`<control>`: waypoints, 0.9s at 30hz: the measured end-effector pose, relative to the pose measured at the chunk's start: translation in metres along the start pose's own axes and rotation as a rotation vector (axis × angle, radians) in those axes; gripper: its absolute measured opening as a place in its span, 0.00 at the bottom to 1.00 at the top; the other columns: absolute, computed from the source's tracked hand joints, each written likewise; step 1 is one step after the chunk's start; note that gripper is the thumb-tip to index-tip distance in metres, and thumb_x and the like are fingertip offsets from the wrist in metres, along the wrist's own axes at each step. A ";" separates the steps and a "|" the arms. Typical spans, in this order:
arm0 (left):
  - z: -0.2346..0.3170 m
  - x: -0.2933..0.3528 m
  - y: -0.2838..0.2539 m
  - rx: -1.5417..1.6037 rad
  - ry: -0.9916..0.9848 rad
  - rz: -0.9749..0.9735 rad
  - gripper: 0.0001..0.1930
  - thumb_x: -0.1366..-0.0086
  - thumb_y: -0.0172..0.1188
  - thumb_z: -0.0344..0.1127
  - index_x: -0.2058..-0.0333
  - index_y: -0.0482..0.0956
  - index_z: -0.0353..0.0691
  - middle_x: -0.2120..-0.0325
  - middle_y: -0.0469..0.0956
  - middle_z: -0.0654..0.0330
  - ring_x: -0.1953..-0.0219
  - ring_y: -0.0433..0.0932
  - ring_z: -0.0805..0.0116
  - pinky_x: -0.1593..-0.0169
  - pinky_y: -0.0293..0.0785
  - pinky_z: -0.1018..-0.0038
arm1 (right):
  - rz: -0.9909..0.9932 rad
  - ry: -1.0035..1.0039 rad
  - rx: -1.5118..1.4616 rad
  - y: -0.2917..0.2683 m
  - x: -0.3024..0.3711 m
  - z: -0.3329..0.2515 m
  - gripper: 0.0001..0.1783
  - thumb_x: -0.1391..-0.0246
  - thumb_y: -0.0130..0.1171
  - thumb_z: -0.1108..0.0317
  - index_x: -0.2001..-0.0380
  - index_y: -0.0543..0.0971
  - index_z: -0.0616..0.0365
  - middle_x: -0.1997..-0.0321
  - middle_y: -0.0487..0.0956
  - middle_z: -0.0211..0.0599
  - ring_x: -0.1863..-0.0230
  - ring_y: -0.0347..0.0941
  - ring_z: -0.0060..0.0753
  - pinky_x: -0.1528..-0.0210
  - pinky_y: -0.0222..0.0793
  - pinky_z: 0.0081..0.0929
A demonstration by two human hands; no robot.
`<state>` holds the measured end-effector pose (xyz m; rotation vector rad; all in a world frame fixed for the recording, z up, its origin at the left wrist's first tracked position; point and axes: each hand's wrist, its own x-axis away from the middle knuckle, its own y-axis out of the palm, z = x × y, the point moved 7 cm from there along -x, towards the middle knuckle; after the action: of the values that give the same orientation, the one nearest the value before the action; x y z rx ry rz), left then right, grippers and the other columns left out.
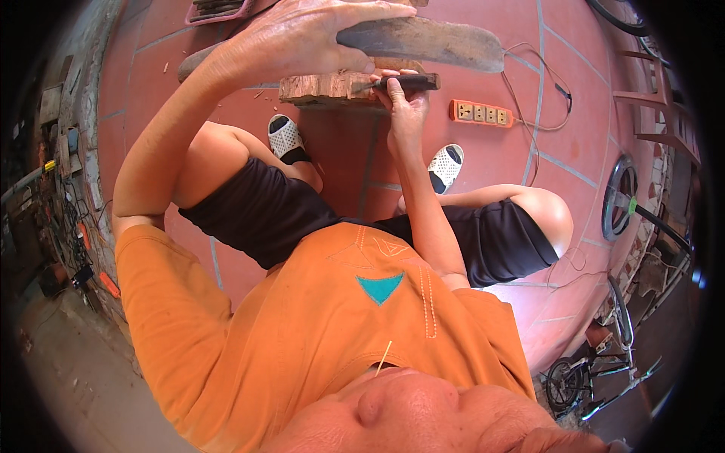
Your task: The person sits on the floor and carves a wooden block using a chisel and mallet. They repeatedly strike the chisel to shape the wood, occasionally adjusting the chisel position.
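Observation:
My left hand reaches across a long, flat, grey-brown piece with a rounded end. Its thumb lies at the lower edge and a finger stretches along the upper edge. Whether the piece is wood or metal, I cannot tell. Just below, my right hand is closed round a chisel with a dark handle to the right and a narrow blade to the left. The blade rests at or just over a rough wooden block. My left hand and forearm hide part of the flat piece and what lies under it.
An orange power strip with a cable lies on the red tiled floor, right of the block. A pink basket is at the far left. A wheel and a small bicycle stand right; cluttered tools line the left wall.

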<state>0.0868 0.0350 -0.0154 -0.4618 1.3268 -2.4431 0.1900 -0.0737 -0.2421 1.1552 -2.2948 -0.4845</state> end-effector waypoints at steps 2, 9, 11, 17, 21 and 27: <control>-0.006 0.001 -0.002 0.034 -0.006 0.019 0.38 0.37 0.69 0.50 0.31 0.68 0.46 0.55 0.82 0.38 0.55 0.83 0.42 0.48 0.78 0.59 | -0.018 -0.004 0.020 0.002 0.003 -0.002 0.10 0.32 0.56 0.79 0.51 0.72 0.56 0.52 0.79 0.36 0.50 0.81 0.33 0.49 0.80 0.31; -0.002 0.007 -0.003 0.024 0.037 0.027 0.39 0.38 0.69 0.51 0.31 0.68 0.45 0.53 0.82 0.39 0.55 0.83 0.42 0.48 0.78 0.58 | -0.084 -0.221 0.114 0.015 0.012 -0.011 0.11 0.34 0.57 0.80 0.51 0.73 0.60 0.53 0.79 0.35 0.52 0.79 0.30 0.45 0.76 0.28; 0.001 0.010 -0.001 0.042 0.041 0.012 0.38 0.37 0.69 0.50 0.31 0.69 0.45 0.53 0.82 0.39 0.55 0.83 0.42 0.49 0.78 0.58 | -0.073 -0.249 0.167 0.019 0.014 -0.015 0.11 0.34 0.58 0.81 0.51 0.73 0.61 0.53 0.80 0.35 0.52 0.79 0.29 0.45 0.75 0.27; -0.001 0.016 0.013 -0.011 0.023 -0.092 0.36 0.37 0.69 0.47 0.32 0.69 0.45 0.53 0.82 0.40 0.56 0.83 0.42 0.51 0.78 0.56 | -0.057 -0.324 0.412 0.022 0.013 -0.017 0.09 0.35 0.59 0.81 0.53 0.75 0.62 0.55 0.81 0.35 0.53 0.78 0.26 0.47 0.74 0.27; 0.006 0.013 0.004 -0.009 -0.020 -0.061 0.35 0.36 0.69 0.45 0.32 0.70 0.45 0.53 0.82 0.42 0.56 0.83 0.43 0.50 0.78 0.56 | -0.062 -0.282 0.334 0.022 0.015 -0.015 0.10 0.35 0.59 0.80 0.53 0.75 0.63 0.54 0.81 0.35 0.54 0.78 0.28 0.48 0.73 0.27; 0.009 0.009 0.013 0.177 0.311 0.258 0.37 0.40 0.71 0.46 0.32 0.70 0.55 0.61 0.84 0.44 0.63 0.84 0.48 0.55 0.78 0.60 | -0.058 -0.355 0.306 0.024 0.017 -0.020 0.09 0.35 0.59 0.80 0.53 0.74 0.63 0.53 0.80 0.36 0.53 0.77 0.29 0.48 0.74 0.27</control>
<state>0.0839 0.0180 -0.0206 0.1333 1.1791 -2.4476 0.1780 -0.0756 -0.2079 1.3753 -2.7193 -0.3940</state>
